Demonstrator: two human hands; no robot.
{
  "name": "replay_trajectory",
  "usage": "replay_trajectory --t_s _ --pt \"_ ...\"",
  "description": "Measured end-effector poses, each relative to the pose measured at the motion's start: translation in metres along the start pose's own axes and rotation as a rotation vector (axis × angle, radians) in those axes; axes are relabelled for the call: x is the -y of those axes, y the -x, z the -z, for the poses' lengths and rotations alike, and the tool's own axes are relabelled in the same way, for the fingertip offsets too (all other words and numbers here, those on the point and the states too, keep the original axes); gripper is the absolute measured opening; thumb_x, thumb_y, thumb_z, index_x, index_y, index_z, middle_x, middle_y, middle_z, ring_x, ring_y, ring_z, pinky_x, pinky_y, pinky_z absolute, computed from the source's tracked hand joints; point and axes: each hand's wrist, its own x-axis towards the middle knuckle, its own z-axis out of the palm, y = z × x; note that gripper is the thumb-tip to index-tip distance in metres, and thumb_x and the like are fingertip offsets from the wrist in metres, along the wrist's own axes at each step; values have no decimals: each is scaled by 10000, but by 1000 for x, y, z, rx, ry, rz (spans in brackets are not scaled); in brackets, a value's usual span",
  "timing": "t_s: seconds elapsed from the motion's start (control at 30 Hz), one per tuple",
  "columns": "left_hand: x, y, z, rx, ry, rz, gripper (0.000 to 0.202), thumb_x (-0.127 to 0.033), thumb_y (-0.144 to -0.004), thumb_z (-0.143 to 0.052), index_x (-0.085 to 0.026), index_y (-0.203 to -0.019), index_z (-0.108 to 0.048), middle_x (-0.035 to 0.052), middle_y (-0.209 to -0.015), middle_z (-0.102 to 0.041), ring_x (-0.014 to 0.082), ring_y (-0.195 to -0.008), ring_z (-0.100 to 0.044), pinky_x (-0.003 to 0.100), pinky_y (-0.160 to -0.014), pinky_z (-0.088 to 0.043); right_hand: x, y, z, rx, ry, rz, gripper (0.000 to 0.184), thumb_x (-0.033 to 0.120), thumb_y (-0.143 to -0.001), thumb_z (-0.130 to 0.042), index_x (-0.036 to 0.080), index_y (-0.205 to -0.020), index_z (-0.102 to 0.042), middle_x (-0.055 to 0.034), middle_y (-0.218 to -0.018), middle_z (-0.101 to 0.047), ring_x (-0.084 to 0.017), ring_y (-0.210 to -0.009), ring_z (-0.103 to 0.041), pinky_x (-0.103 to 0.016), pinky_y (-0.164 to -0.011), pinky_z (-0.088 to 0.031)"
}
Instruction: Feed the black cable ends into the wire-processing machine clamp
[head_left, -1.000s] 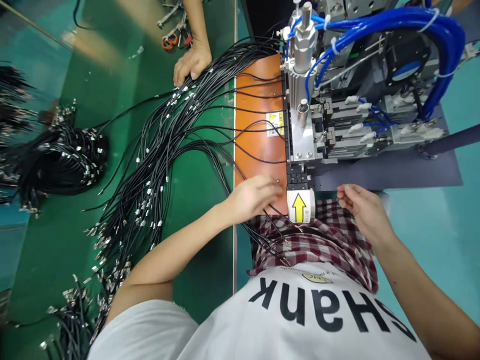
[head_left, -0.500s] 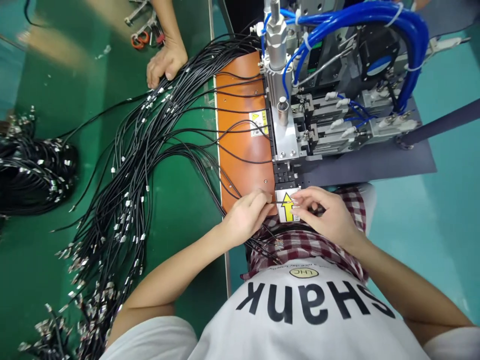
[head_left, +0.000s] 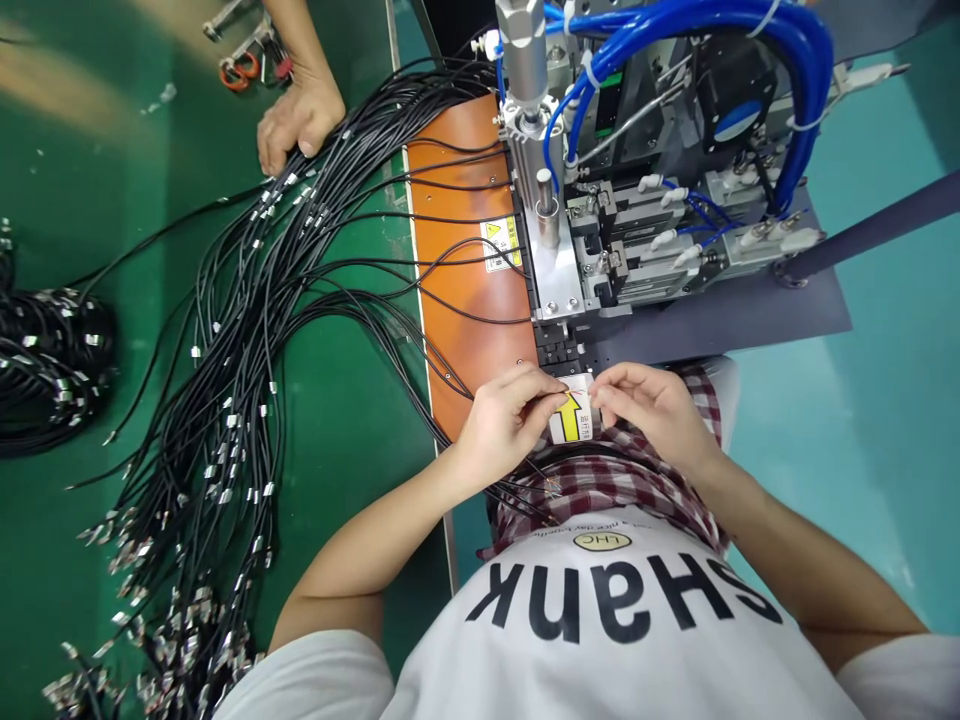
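My left hand (head_left: 504,422) pinches the end of a black cable between thumb and forefinger, above a white label with a yellow arrow (head_left: 571,415). Thin reddish wires (head_left: 576,391) stick out from those fingertips towards the right. My right hand (head_left: 658,412) has thumb and forefinger pressed together at the tips of these wires. Most of the held cable is hidden by my left hand. More black cables (head_left: 360,297) run from the green table over the orange plate (head_left: 480,350). Several cable ends (head_left: 551,487) with bare wires lie over my lap.
A machine with a metal cylinder (head_left: 534,150) and blue air hoses (head_left: 814,110) stands just ahead. On the green table (head_left: 337,400) lie a large cable bundle (head_left: 247,330), a coiled bundle (head_left: 52,370) and orange-handled scissors (head_left: 238,70). Another person's hand (head_left: 304,120) rests by the cables.
My left hand has shifted slightly right along the cable, its fingertips now over the arrow label. My right fingers have closed from a looser pinch. The view has moved slightly right.
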Motion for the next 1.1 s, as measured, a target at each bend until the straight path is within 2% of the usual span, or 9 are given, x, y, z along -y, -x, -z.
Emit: replay_trajectory --t_s 0.07,0.17,0.33,0.47,0.7,0.83,0.9,1.0,1.1 --pt "-1 -1 -2 -18 -8 -6 48 -185 -946 -630 -177 -969 -671 37 -878 -678 135 -798 -623 253 -725 -508 -1 -4 1 41 -112 -47 175 374 -888 -735 201 -901 -715 3 -761 -673 -96 -606 -570 -250 -619 -487" --pt "-4 -2 -3 -39 -20 -14 26 -182 -935 -642 -171 -944 -663 32 -848 -662 128 -769 -604 245 -694 -495 0 -8 -1 64 -155 -63 168 349 -853 -776 198 -877 -707 21 -709 -641 -89 -603 -564 -227 -599 -480" --pt "-1 -1 -7 -76 60 62 35 -203 -914 -677 -174 -918 -659 14 -795 -621 113 -709 -572 232 -634 -473 -3 -9 -10 3 -116 -53 203 336 -803 -820 190 -837 -683 19 -728 -656 -87 -587 -577 -220 -572 -487" --pt "3 3 -10 -73 162 165 63 -238 -916 -682 -178 -933 -670 18 -801 -608 113 -699 -569 240 -641 -501 -10 -6 -17 -49 -76 16 189 356 -831 -790 195 -870 -701 14 -748 -666 -92 -573 -586 -229 -551 -489" --pt "-6 -3 -12 -30 445 295 211 -320 -912 -696 -176 -1065 -679 75 -1012 -665 110 -719 -626 222 -606 -552 -11 -5 -20 4 -24 64 176 366 -920 -688 200 -879 -644 13 -757 -650 -93 -572 -579 -231 -545 -485" --pt "-8 -8 -16 -110 631 390 223 -382 -904 -706 -160 -926 -686 42 -920 -654 72 -570 -608 194 -486 -501 -12 -4 -21 -6 49 97 176 366 -932 -667 204 -872 -630 9 -750 -639 -102 -586 -581 -241 -551 -469" --pt "-7 -9 -19 -123 695 428 231 -382 -904 -710 -154 -893 -671 19 -813 -645 65 -511 -583 189 -450 -455 -14 -4 -23 -35 118 124 175 363 -940 -652 204 -871 -631 4 -736 -637 -111 -595 -579 -251 -555 -453" --pt "-3 -9 -21 -117 784 481 242 -388 -907 -708 -153 -883 -658 -30 -613 -569 61 -465 -512 187 -441 -400 -16 -5 -24 -83 190 145 177 364 -944 -641 202 -875 -635 -3 -728 -640 -121 -612 -579 -264 -573 -442" --pt "-2 -10 -21 -72 816 522 276 -411 -873 -746 -150 -936 -682 -45 -569 -527 53 -468 -449 184 -439 -361 -17 -6 -24 -123 231 159 188 376 -941 -641 202 -870 -639 -9 -735 -649 -130 -624 -589 -271 -576 -438"
